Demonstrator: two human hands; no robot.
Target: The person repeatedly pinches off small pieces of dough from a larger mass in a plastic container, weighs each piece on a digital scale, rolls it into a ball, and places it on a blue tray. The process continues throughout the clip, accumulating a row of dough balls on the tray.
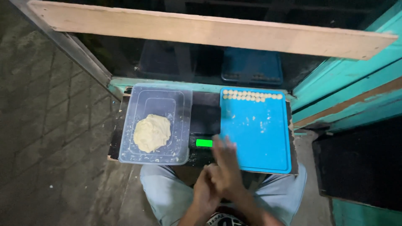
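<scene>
Worktop [295,167]: small dark board across the person's lap, seen from above; brick floor [46,104] to the left, turquoise wall [347,96] to the right

Blue tray [257,142]: flat, right half of the worktop, mostly bare apart from pale crumbs. Two short rows of small dough balls [251,95] run along its far edge, touching or just beside one another

Clear plastic tub [153,125]: left half of the worktop, lid off, holding a pale yellow dough lump [151,133], irregular, matte, soft-looking, with scraps stuck to the tub floor

Scale [204,125]: between tub and tray, black platform empty, green display lit at its near side

Hands: left hand [206,190] and right hand [226,165] are pressed palm to palm just in front of the scale, right fingers blurred. The posture suggests a piece being rolled between the palms, but nothing shows there; cannot tell whether either grip holds anything

Judgement on technique: light, even pressure and small circles would keep each ball round; matching the size of those already on the tray matters; place close beside the last in the row
</scene>
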